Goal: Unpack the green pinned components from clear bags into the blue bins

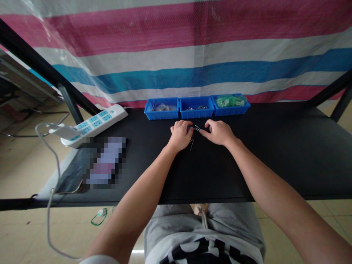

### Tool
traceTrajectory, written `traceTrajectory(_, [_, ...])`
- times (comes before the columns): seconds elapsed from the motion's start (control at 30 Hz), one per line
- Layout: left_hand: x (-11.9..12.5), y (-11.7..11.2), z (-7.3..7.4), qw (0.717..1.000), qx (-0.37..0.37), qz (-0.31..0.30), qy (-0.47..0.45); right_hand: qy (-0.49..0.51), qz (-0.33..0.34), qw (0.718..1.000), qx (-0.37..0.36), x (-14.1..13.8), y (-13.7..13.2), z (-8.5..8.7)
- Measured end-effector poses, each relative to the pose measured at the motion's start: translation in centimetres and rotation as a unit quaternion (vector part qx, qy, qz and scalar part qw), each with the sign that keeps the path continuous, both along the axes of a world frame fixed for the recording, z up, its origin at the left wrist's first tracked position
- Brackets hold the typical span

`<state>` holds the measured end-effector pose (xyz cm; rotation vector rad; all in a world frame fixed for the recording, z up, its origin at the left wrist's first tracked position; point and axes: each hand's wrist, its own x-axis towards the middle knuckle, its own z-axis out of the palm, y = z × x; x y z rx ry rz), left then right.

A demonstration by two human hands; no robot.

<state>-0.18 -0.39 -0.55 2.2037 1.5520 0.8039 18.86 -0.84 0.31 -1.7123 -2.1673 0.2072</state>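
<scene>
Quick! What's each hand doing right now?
Left hand: curled, against the small metal pins; cannot tell if it's holding any.
Right hand: half curled, fingertips beside the pins; cannot tell if it's holding any.

No legible text, label, brand or number in view; the white power strip (pixel 93 124) shows only socket outlines, no readable marking; the pixelated patch (pixel 104 163) on the worktop (pixel 275 176) is mosaicked, unreadable; the black print on the grey shirt (pixel 200 251) is cut off by the frame, unreadable; the green packets (pixel 230 101) in the rightmost blue bin (pixel 242 107) are too small to read.
</scene>
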Motion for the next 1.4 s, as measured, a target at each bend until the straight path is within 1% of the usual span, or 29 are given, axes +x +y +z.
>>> traceTrajectory(0.2, [-0.05, 0.05, 0.01, 1.0, 0.004, -0.009, -0.002, -0.042, 0.017, 0.999, 0.008, -0.45, -0.23, -0.44])
traceTrajectory(0.43, [0.01, 0.03, 0.02, 1.0, 0.004, -0.011, 0.001, -0.049, 0.038, 0.998, 0.001, -0.4, -0.37, -0.14])
traceTrajectory(0.67, [0.01, -0.02, 0.11, 1.0, 0.002, -0.013, 0.0, -0.054, 0.035, 0.998, -0.003, -0.44, -0.29, -0.1])
traceTrajectory(0.87, [-0.02, 0.0, 0.09, 1.0, -0.001, -0.012, 0.002, -0.051, 0.059, 0.997, -0.006, -0.48, -0.43, -0.06])
traceTrajectory(1.1, [0.0, 0.04, 0.09, 1.0, -0.003, -0.012, 0.005, -0.058, 0.061, 0.996, -0.02, -0.47, -0.5, -0.03])
traceTrajectory(1.2, [-0.03, 0.01, 0.15, 1.0, -0.003, -0.013, 0.003, -0.029, 0.05, 0.998, -0.011, -0.41, -0.44, -0.18])
traceTrajectory(1.3, [-0.11, -0.12, 0.34, 1.0, 0.006, -0.019, -0.015, 0.026, 0.042, 0.998, 0.03, -0.38, -0.4, -0.37])
traceTrajectory(1.4, [-0.18, -0.28, 0.53, 0.998, 0.027, -0.04, -0.043, 0.062, 0.062, 0.994, 0.072, -0.49, -0.5, -0.5])
